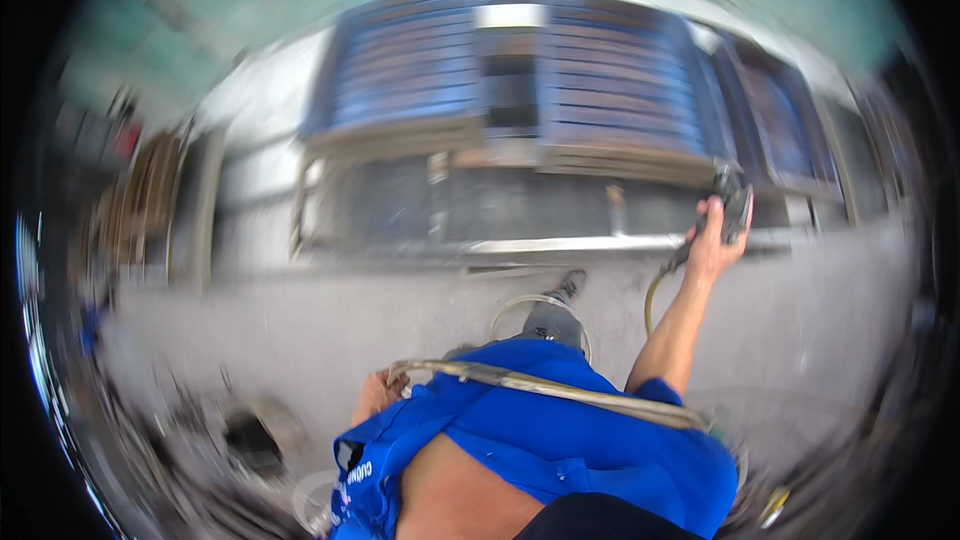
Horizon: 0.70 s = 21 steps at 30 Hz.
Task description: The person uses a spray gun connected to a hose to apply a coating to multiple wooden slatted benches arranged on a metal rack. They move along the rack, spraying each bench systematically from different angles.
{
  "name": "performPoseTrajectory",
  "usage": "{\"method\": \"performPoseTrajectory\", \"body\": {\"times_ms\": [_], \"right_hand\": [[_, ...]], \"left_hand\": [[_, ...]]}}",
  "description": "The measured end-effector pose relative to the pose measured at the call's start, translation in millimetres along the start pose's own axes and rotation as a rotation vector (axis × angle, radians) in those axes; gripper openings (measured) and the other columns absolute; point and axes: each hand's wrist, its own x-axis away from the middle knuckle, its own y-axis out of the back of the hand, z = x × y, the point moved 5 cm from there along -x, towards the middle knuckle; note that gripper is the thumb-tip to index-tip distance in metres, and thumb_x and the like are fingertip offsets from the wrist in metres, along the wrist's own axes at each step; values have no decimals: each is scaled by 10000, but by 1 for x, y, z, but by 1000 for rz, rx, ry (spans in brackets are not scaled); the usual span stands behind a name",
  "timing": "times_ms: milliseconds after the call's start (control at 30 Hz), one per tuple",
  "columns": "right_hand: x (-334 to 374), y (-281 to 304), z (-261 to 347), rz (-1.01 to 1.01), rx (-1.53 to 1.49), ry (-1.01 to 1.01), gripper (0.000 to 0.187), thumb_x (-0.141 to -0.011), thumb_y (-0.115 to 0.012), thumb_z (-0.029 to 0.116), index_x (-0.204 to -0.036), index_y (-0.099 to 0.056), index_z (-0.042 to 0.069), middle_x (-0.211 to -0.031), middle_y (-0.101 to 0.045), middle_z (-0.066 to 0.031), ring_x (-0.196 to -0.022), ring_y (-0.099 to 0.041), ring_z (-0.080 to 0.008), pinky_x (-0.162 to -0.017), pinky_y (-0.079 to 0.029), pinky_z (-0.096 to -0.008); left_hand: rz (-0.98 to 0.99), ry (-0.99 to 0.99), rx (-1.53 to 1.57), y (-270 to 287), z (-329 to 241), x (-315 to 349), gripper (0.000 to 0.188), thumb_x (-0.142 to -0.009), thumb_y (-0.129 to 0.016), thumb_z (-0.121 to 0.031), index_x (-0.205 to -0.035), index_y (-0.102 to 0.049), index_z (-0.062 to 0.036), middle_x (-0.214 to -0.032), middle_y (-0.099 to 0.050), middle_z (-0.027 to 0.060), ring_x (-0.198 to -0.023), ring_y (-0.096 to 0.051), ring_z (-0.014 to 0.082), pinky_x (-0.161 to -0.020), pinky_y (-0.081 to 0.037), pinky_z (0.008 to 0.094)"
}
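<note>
Out to the right, my right hand (710, 242) is closed round a dark hand-held air tool (737, 208) with a greyish top. Blur hides its exact kind. A thin hose hangs from its lower end. The tool is beside the near right corner of a slatted wooden panel (625, 85); whether they touch I cannot tell. At my left hip, my left hand (376, 396) is closed on a yellowish hose (560, 388) that runs across the front of my blue shirt to my right side.
A second slatted panel (405, 65) lies to the left on the low stand, and a framed panel (780, 115) to the right. Brown boards (150, 190) stand at far left. A dark-mouthed container (255, 440) is on the grey floor (290, 325), and a hose loops by my foot.
</note>
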Motion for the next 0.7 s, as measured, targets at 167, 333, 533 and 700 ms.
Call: {"method": "performPoseTrajectory", "body": {"times_ms": [167, 333, 533, 700], "right_hand": [[187, -155, 20, 822, -38, -113, 603, -993, -642, 139, -1557, -443, 68, -1006, -679, -90, -770, -643, -122, -423, -454, -220], [400, -237, 66, 1660, 61, -2, 578, -1020, -616, 98, -1566, -427, 64, -1040, -682, -110, -826, -665, -130, -454, -490, -231], [650, -287, 121, 2235, -70, 354, 579, -1020, -690, 141, -1553, -473, 78, -1037, -715, -68, -823, -657, -84, -538, -485, -202], [716, -322, 183, 2393, -88, 489, 581, -1018, -683, 122, -1559, -473, 91, -1056, -716, -69, -838, -658, -102, -587, -505, -218]], "left_hand": [[-412, -67, 124, -19, 101, 64, 201, -910, -666, -256, -1010, -715, -88, -935, -710, 222, -905, -672, 448, -789, -550, 530], [-837, 204, 507, -33, 147, 132, 213, -876, -639, -118, -1076, -695, -75, -1055, -687, 189, -1058, -647, 407, -914, -526, 505], [-894, 415, 760, -55, 297, 119, 199, -898, -603, -102, -1062, -715, -106, -1102, -666, 176, -1126, -628, 381, -951, -516, 486], [-1338, 522, 914, -13, 339, 127, 259, -882, -634, -11, -1107, -719, -110, -1084, -677, 171, -1051, -654, 393, -922, -529, 479]]}}
